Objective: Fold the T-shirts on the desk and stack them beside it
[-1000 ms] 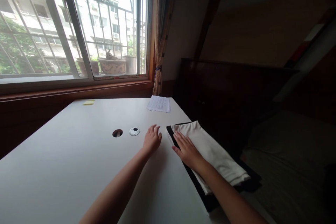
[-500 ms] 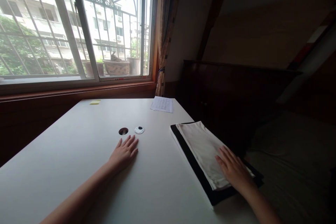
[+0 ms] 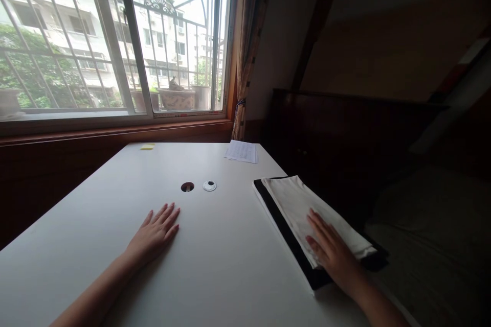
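My left hand (image 3: 155, 230) lies flat on the white table (image 3: 215, 255), palm down with its fingers spread. It holds nothing. At the table's right side is a stack of folded clothes: a cream-white folded garment (image 3: 295, 199) rests on top of a black folded garment (image 3: 284, 232), and a thin white edge shows beneath. My right hand (image 3: 330, 250) rests on the cream garment with its fingers stretched out, not gripping it. Part of the garment is hidden under that hand.
A round cable hole (image 3: 187, 187) and its white cap (image 3: 209, 186) are mid-table. Printed papers (image 3: 242, 151) and yellow sticky notes (image 3: 148, 146) lie at the far edge. Behind stand a barred window (image 3: 169, 51) and a tied curtain (image 3: 243, 61). The right side is dark.
My left hand has slid left and a little nearer across the table. My right hand has shifted slightly left on the cream garment. The view has turned a little left.
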Tool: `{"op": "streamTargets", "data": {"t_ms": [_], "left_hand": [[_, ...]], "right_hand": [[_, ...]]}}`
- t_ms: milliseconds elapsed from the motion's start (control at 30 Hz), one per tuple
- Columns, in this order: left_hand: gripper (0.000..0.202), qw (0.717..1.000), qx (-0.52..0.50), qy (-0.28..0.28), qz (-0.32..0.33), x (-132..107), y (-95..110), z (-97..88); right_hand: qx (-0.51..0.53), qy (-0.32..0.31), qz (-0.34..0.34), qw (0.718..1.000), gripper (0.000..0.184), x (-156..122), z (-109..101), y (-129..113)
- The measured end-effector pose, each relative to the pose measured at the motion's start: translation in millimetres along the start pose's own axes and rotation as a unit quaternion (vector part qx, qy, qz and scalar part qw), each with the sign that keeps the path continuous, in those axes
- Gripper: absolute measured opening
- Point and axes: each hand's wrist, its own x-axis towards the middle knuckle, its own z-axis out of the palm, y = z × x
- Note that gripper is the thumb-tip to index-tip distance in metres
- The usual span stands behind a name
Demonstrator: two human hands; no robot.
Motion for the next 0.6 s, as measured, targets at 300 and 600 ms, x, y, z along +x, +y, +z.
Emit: {"op": "streamTargets", "data": {"t_ms": [300, 600], "left_hand": [[0.059, 1.0, -0.003, -0.012, 0.0, -0.9, 0.5, -4.3], [0.06, 1.0, -0.026, 0.001, 0.012, -0.1, -3.6, 0.4]], "right_hand": [[0.016, -0.073, -0.002, 0.997, 0.065, -11.1, 1.4, -38.5], [0.115, -0.109, -0.112, 0.981, 0.064, 49.3, -19.5, -121.8]]}}
